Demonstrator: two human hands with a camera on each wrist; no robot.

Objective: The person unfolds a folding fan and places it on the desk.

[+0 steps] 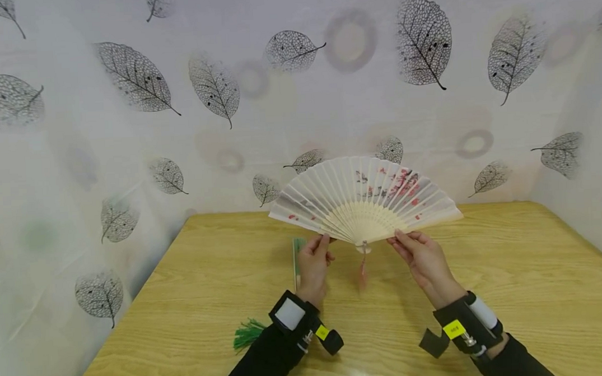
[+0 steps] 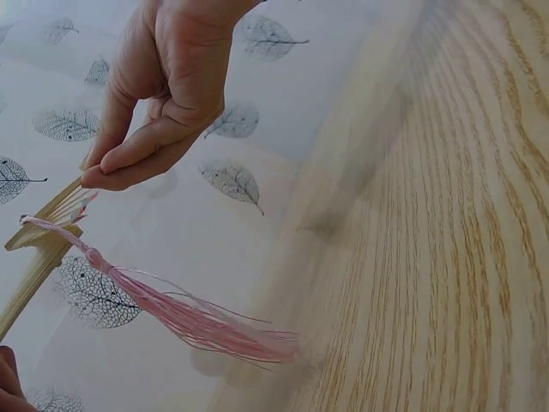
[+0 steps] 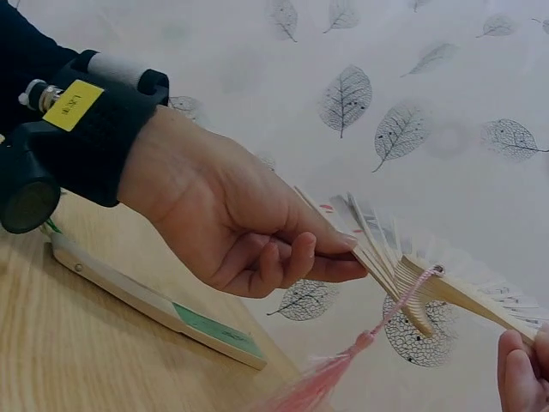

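Note:
A white folding fan [image 1: 367,202] with pink blossoms and pale wooden ribs is spread wide above the table. My left hand [image 1: 314,263] pinches its left outer rib between thumb and fingers. On the other side, my right hand [image 1: 425,261] pinches the right outer rib the same way. From the pivot hangs a pink tassel [image 2: 197,318], also visible in the right wrist view. A second fan, folded and green with pale wood [image 3: 163,300], lies on the table beyond my left wrist; in the head view that hand and arm partly cover it.
The wooden table [image 1: 209,270] spreads below both hands. A green tassel [image 1: 248,334] lies on it beside my left sleeve. Behind the table hangs a pale curtain [image 1: 297,109] printed with leaves. Straps with small devices [image 1: 470,321] sit on both wrists.

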